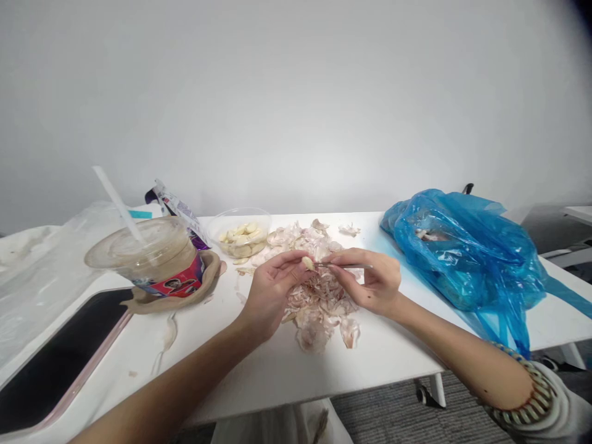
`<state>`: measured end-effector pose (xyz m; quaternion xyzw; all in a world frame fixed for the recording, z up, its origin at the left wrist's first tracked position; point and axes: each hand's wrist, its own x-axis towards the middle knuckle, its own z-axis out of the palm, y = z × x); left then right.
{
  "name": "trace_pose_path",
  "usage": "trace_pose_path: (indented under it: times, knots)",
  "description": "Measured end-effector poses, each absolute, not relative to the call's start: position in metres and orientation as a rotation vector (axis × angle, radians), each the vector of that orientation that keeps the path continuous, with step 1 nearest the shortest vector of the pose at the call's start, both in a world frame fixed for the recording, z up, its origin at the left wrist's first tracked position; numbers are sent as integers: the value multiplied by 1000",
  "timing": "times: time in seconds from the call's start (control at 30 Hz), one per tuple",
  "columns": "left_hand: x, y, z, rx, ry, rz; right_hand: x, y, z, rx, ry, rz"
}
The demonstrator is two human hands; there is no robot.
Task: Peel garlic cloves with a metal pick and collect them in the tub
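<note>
A pale garlic clove (308, 263) is pinched between the thumb and fingers of my left hand (272, 293). My right hand (367, 279) grips a thin metal tool (349, 266), whose tip points left at the clove; whether it is a small blade or something else I cannot tell. Both hands are just above a heap of papery garlic skins (319, 314) on the white table. Behind my left hand stands a clear plastic bowl (258, 219) with several peeled cloves (243, 237) inside.
To the left, a drink cup (178, 271) with a straw sits in a cardboard holder, beside a phone (60, 357) and clear plastic sheeting (41, 283). A purple-and-white packet (180, 209) leans behind the cup. A blue plastic bag (462, 246) lies at the right, near the table edge.
</note>
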<state>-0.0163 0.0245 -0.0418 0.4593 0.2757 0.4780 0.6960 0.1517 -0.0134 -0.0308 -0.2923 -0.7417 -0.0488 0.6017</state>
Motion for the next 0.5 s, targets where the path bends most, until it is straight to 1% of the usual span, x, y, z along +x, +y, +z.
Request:
trace_pose_path:
  times: [0.5]
  knots:
    - [-17,23,-42,1035,601,1061,153,-14,-34,-766,-1666,-159]
